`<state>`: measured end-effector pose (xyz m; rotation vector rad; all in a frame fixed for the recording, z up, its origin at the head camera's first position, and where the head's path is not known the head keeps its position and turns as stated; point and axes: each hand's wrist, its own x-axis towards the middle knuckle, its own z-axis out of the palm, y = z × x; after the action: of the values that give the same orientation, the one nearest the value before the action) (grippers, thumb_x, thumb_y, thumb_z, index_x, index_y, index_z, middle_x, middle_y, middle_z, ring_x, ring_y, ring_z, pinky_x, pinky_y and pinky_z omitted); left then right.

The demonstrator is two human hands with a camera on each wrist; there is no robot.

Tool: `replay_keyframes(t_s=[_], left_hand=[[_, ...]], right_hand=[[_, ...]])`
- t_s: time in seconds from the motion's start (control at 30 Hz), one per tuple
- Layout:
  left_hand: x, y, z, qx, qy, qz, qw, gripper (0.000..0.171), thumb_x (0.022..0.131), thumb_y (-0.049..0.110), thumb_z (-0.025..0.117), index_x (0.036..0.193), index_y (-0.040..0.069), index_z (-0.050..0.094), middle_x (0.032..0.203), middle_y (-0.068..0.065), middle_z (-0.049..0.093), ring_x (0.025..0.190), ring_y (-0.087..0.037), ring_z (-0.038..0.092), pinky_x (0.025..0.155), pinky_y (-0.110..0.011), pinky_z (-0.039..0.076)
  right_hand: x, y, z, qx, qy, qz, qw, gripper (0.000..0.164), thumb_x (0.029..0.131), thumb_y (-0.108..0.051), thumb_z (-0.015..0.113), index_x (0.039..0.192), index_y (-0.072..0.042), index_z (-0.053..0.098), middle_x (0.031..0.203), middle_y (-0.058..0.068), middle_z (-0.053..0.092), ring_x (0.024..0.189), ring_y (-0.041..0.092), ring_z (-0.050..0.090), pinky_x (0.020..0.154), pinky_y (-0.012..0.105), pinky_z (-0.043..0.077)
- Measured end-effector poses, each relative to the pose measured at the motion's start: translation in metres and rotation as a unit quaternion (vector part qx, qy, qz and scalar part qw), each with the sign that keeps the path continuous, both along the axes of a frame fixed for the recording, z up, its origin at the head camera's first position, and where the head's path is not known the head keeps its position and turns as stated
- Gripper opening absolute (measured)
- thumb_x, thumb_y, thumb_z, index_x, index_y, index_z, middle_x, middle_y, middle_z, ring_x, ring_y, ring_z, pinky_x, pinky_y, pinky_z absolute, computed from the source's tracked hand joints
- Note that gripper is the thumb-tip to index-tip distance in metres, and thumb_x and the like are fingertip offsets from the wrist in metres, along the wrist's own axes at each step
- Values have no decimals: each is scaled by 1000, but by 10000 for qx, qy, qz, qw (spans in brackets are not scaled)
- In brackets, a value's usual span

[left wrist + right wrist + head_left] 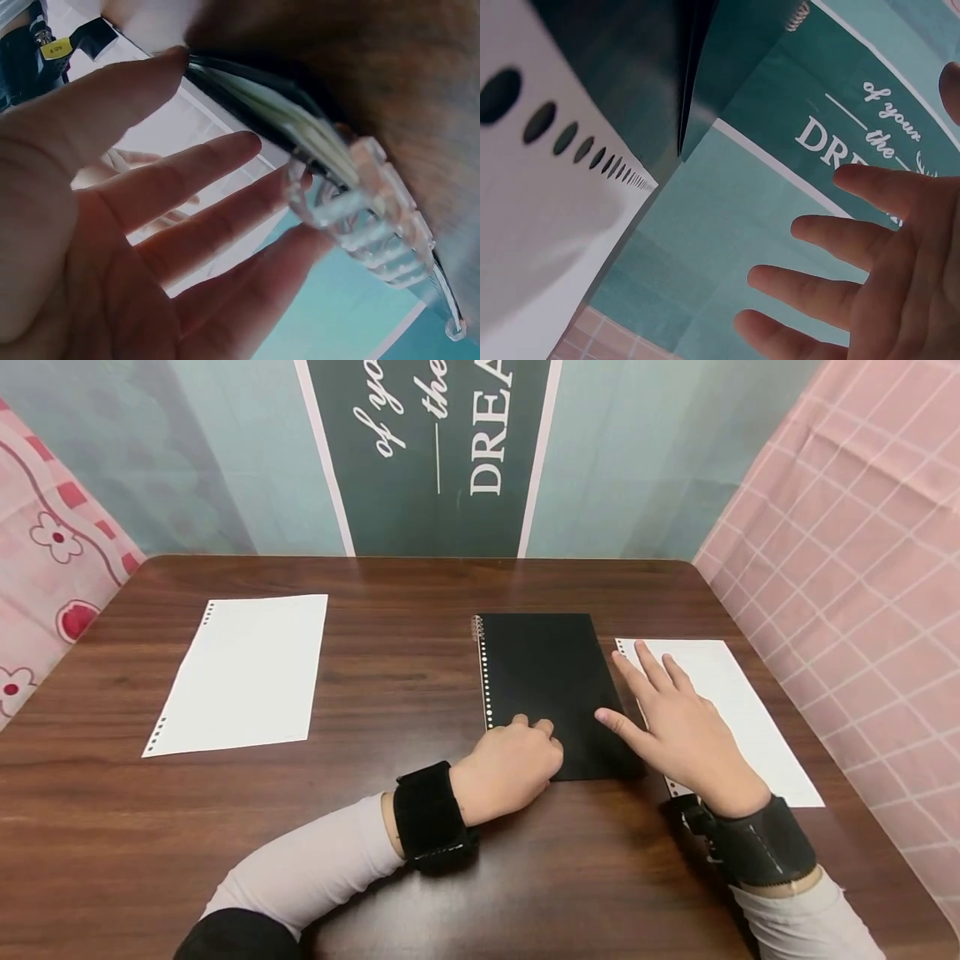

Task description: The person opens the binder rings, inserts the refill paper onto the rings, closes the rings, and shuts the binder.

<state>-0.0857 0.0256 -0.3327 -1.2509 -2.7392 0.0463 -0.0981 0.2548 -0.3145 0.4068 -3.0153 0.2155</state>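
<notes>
A black ring-bound notebook [543, 664] lies closed on the table. Clear plastic rings [364, 225] run along its left side. My left hand [510, 768] rests at its lower left part. In the left wrist view the thumb touches the notebook's edge, and the other fingers stretch toward the rings without curling round it. My right hand [682, 735] is spread over the gap between the notebook and a white punched sheet [757, 727], holding nothing. The right wrist view shows its fingers apart; whether it touches the sheet I cannot tell.
Another white punched sheet [247, 677] lies at the left of the brown wooden table [405, 693]. A lettered green cloth [427, 460] hangs behind the table. Pink checked cloth [862, 568] hangs at the right, and a flowered pink cloth [45, 577] at the left.
</notes>
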Motion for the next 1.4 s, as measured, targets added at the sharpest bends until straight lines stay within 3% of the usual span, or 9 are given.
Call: replay_keyframes(t_s=[0.4,0.77,0.97,1.4], left_hand=[[2,2,2,31,-184,-28,9998,15,91,18,63,99,9,72,85,-1,64,63,-17,59,47,-27,51],[3,3,0,123,310,-286,9990,13,91,22,65,83,12,67,69,1,63,61,-13,63,49,-23,51],[4,4,0,188,595,-369,9974,11,92,10,61,82,13,64,64,3,61,60,-12,63,46,-22,50],[4,4,0,193,600,-310,9975,11,92,6,60,99,11,67,67,4,63,58,-12,61,42,-22,47]], right_hand=[[0,2,2,-80,-236,-164,9996,80,98,-61,46,159,-17,21,166,18,16,145,53,24,82,72,46],[-1,7,5,-480,-458,-274,9974,76,101,-58,43,159,-14,20,164,22,19,143,54,25,99,74,35],[-3,11,5,-660,-525,-253,9961,75,102,-56,40,159,-10,21,162,25,20,141,57,28,104,73,30],[-6,15,2,-913,-542,-266,9940,73,103,-54,40,158,-10,23,161,26,23,139,58,30,104,74,28]])
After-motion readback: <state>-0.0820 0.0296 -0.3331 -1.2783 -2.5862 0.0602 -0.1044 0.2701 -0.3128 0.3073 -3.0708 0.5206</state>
